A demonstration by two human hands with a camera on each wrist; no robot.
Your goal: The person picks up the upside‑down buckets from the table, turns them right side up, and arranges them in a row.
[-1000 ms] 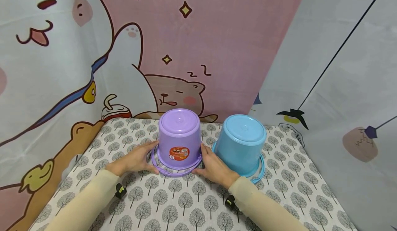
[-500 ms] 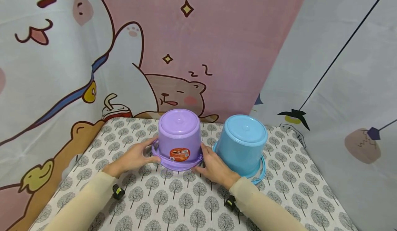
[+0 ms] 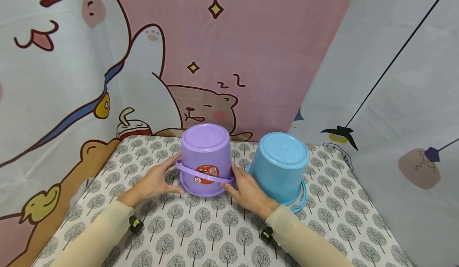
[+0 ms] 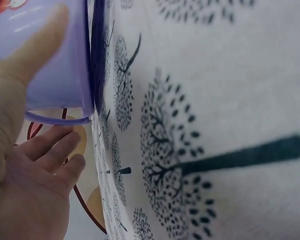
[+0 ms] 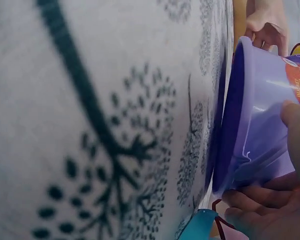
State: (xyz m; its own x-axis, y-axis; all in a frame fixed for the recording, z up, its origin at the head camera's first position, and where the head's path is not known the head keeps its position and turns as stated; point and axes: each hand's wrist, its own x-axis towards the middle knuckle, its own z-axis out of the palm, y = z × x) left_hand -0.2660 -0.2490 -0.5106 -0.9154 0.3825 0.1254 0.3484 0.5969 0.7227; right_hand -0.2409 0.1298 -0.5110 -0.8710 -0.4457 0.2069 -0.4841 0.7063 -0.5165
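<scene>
An upside-down purple bucket (image 3: 205, 155) stands on the tree-print cloth, its rim downward. Its purple handle (image 3: 204, 175) slants across the front, over the red label (image 3: 209, 171). At the bucket's left side is my left hand (image 3: 152, 183), thumb spread from the fingers; in the left wrist view its fingers (image 4: 57, 150) are loosely extended close to the rim. My right hand (image 3: 249, 191) rests along the right side, fingers by the wall and thumb near the handle's right end. The right wrist view shows those fingers (image 5: 260, 200) relaxed against the bucket's lower side.
A blue bucket (image 3: 281, 171), also upside down, stands just right of my right hand, its blue handle (image 3: 303, 199) low by the cloth. The patterned cloth (image 3: 197, 235) covers the table. Printed cartoon curtains (image 3: 269, 52) hang behind and at the sides.
The purple handle has swung up from the rim to across the label. My left hand has shifted slightly upward, its thumb away from the handle. The right hand stays at the bucket's side.
</scene>
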